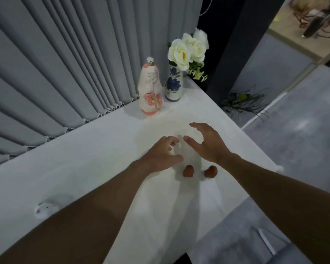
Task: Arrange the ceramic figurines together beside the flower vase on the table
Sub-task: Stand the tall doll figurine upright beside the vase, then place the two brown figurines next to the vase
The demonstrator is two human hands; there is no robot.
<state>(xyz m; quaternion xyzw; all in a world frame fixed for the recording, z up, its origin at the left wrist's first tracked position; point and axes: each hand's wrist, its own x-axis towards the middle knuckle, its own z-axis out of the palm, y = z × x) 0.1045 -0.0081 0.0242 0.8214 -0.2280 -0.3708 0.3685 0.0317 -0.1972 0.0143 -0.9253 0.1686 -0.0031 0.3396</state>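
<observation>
Glossy ceramic figurine [151,88] stands beside the rounded floral vase [173,83]

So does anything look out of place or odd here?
A white figurine with two orange-brown ears between the left hand and right hand is washed out against the white tablecloth; its pose is unclear. Nothing looks spilled.

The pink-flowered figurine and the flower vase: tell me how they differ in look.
The figurine is a rounded, pear-shaped doll with a painted face and a pink blossom on its belly; the flower vase is a straight cylinder painted with blue flowers. The vase holds white roses; the figurine holds nothing and ends in a small topknot. The figurine stands nearer the curtain, the vase nearer the table corner. Both are white, glossy and upright, side by side.
</observation>
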